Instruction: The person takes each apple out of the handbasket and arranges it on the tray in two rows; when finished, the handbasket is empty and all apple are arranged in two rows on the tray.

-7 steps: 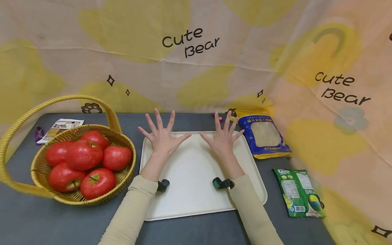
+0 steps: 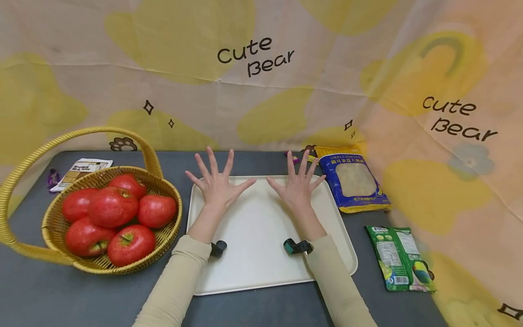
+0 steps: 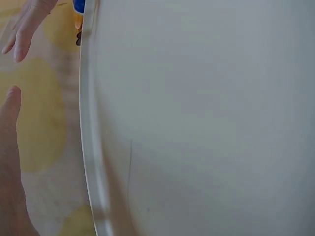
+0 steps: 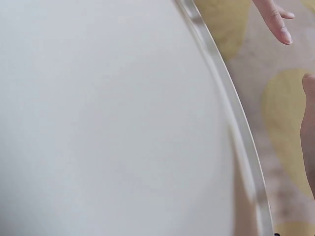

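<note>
Both hands are held over a white tray, fingers spread wide and nothing in them. In the head view my left hand overlaps the tray's far left corner, its thumb pointing inward. My right hand mirrors it at the far right corner, thumb toward the left one. Parts of both hands show at the edge of each wrist view, past the tray's rim. Left of the tray stands a yellow wicker basket with a tall handle, holding several red apples.
Right of the tray lie a blue and yellow pasta bag and a green packet. Behind the basket are a white and brown packet and a small purple-wrapped item. A patterned cloth hangs behind and along the right side.
</note>
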A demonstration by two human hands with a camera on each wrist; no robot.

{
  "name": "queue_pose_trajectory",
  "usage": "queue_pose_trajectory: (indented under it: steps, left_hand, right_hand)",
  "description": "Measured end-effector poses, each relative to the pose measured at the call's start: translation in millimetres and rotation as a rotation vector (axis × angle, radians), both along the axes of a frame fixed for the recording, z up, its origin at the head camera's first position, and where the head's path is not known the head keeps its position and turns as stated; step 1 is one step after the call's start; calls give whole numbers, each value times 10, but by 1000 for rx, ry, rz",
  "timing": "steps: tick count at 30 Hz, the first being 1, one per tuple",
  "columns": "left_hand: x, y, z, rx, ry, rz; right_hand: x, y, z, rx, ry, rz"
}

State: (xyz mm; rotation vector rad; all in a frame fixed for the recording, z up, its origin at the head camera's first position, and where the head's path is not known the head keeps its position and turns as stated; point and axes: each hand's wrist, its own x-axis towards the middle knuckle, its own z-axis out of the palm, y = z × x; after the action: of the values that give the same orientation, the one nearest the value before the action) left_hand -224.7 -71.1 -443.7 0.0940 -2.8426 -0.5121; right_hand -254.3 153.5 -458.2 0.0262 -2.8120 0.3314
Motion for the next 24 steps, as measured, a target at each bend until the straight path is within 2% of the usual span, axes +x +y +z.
queue_pose_trajectory:
  steps: [5,7,9,12,15,18,21,24]
  left_hand:
    - [26,-52,-7,1,-10,4]
    - [50,-68,12,14,-37,-18]
    - [110,-77,52,69,-55,-62]
    - [287,-86,143,216,-49,-157]
    - [532,-115,249,395,50,-264]
    - [813,-208,400,555,166,-367]
    - [1108,-412,603,650,280,-452]
    - [1375,-736,851,639,433,-496]
  right_hand:
    - [19,-54,-35,-14,-2,9]
    - [40,-81,-47,-44,-3,29]
    - [73,-116,-55,-135,5,81]
    - [141,-202,-54,-371,5,192]
    - [235,-337,-3,-656,-51,295]
    - [337,-505,78,-839,-157,328]
    - [430,-678,169,-917,-253,369]
    - [500,-842,254,-956,-318,450]
